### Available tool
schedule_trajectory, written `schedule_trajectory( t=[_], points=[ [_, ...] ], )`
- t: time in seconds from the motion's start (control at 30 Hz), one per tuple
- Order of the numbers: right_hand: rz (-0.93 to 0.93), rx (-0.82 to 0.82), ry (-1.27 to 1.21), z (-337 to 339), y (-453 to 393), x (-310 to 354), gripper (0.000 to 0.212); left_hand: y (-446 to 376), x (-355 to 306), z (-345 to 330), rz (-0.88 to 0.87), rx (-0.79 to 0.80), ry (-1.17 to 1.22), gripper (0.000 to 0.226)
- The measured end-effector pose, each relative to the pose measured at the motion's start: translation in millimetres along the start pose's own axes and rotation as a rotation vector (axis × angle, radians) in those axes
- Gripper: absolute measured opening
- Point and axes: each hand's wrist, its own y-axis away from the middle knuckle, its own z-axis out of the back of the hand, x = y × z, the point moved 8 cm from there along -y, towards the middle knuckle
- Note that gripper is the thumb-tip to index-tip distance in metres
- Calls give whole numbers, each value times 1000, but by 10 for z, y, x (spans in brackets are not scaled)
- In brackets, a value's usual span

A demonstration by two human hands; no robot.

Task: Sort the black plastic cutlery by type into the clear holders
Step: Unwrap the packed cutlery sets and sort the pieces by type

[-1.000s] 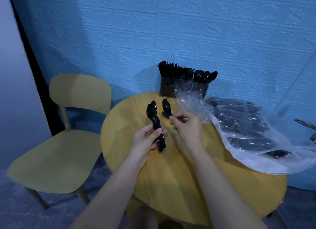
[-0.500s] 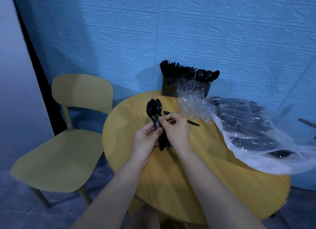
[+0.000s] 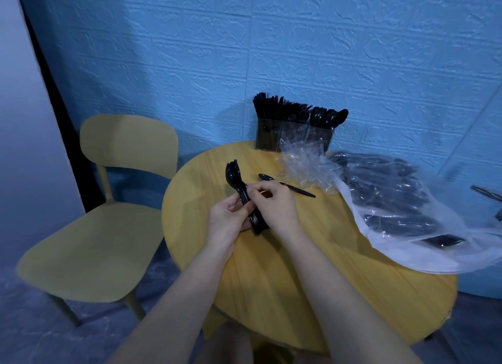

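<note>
Head view: a bundle of spoons point(image 3: 245, 200) is gripped in the left hand point(image 3: 226, 219); its handles are pinched by the right hand point(image 3: 275, 204). One loose spoon point(image 3: 285, 185) lies just beyond the right hand. Holders point(image 3: 293, 135) stand well beyond both hands. Bowls should be squared up and nested before the bundle is carried to the spoon holder.

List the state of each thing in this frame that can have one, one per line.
left hand: grips the spoon bundle
right hand: fingers curled onto the bundle
spoon bundle: held above the table, bowls pointing away
loose spoon: lying flat on the table
clear holders: upright, full of cutlery
plastic bag: open, lying flat, cutlery inside
chair: unoccupied
</note>
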Motion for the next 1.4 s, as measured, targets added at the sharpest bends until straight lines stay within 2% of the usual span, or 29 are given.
schedule_trajectory(
  t=[0.17, 0.23, 0.33, 0.47, 0.57, 0.67, 0.73, 0.8, 0.87, 0.93, 1.1, 1.23, 1.4],
  points=[
    [-102, 147, -52, 129, -88, -80, 22, 1, 25, 13, 44, -15, 30, 21],
    [-125, 123, 103, 284, -262, -200, 27, -5, 44, 30, 68, -32, 48, 16],
    [-136, 4, 485, 534, -517, -378, 27, -4, 51, 37, 78, -33, 60, 13],
    [-127, 112, 805, 461, -641, -634, 26, 9, 56, 22, 75, -11, 59, 15],
    [-130, 143, 857, 450, -653, -680, 22, -8, 73, 22, 76, -7, 54, 16],
    [-140, 107, 724, 520, -621, -575, 16, -21, 86, 33, 83, -19, 32, 17],
    [-143, 72, 471, 545, -533, -414, 14, -30, 95, 36, 87, -24, 26, 18],
    [-135, 152, 107, 446, -395, -216, 19, -37, 102, 36, 85, -25, 25, 20],
    [-106, 268, -99, 296, -259, -61, 23, -45, 106, 33, 73, -18, 20, 24],
    [-76, 311, -109, 182, -183, 10, 21, -41, 92, 25, 55, -4, 8, 24],
    [-42, 298, -101, 94, -175, -13, 6, -30, 79, 8, 31, 27, -30, 30],
    [-52, 292, -111, 76, -182, -60, 8, -23, 57, -24, -3, 47, -43, 31],
    [-96, 372, -188, 57, -168, -62, 9, -3, 16, -48, -31, 48, -78, 31]
  ],
)
